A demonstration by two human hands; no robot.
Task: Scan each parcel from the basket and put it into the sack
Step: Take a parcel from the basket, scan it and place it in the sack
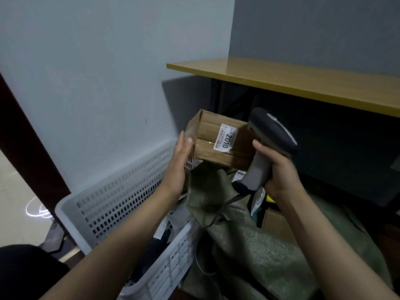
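— Left hand (180, 161)?
— Pressed flat against the left end of the cardboard parcel (218, 148), fingers straight and close together, thumb on the top edge.
— And the parcel's place?
— Held up in the air, above the far end of the white basket (104, 204) and the green sack (249, 245), white label (225, 138) facing up.
— Right hand (279, 172)?
— Wrapped round the grey handle of the scanner (272, 131), fingers curled tight, head aimed towards the label, just beside the parcel.
— Inside the sack?
— Possibly a brown box (277, 224) and some packets (259, 198); too dim for certainty.
— Behind?
— Yellow counter (303, 83) against the wall (313, 29).
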